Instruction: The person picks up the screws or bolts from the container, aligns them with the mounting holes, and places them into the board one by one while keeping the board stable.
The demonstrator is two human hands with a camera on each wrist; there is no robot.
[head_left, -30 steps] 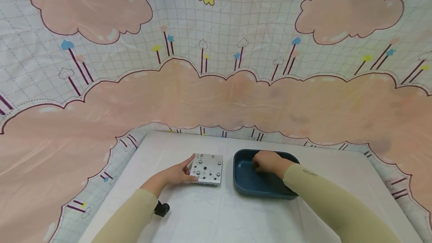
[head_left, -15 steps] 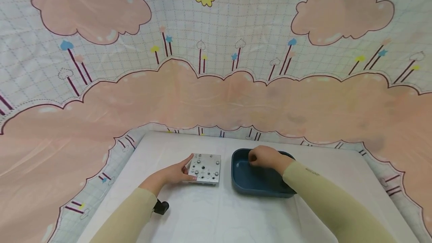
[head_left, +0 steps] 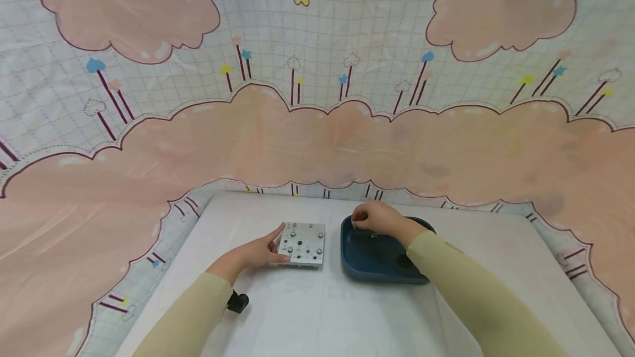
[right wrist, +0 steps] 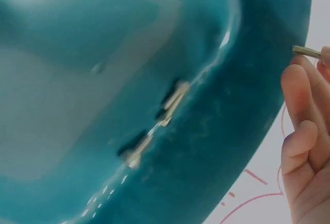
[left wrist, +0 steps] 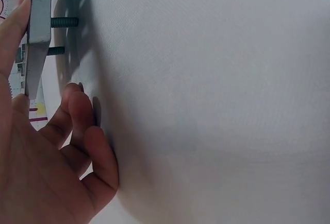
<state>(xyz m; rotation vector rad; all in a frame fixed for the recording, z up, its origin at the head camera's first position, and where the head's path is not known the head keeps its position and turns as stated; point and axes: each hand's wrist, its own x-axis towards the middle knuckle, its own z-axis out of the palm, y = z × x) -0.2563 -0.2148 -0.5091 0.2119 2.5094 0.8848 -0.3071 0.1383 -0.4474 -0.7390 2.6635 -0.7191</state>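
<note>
My left hand [head_left: 255, 252] holds the left side of a square silver metal plate [head_left: 312, 242], index finger at the back corner and thumb at the front. Holes and several screw heads show on its top. In the left wrist view, threaded bolts [left wrist: 64, 22] stick out beneath the plate, and the other fingers [left wrist: 82, 112] curl near the white tabletop. My right hand [head_left: 379, 217] is over the back left of a dark blue plastic bin [head_left: 349, 266]. Between its fingertips it pinches a small brass-coloured screw [right wrist: 306, 51], partly hidden by the fingers.
Several small brass-coloured screws [right wrist: 172, 103] lie along the bottom edge inside the bin. A black wrist camera [head_left: 238, 302] juts from the left wrist. The white table [head_left: 347, 318] ends at a patterned cloth [head_left: 317, 147] behind.
My right hand has moved left and up from inside the bin to its back left rim, pinching the small screw. My left hand and the plate have stayed in place.
</note>
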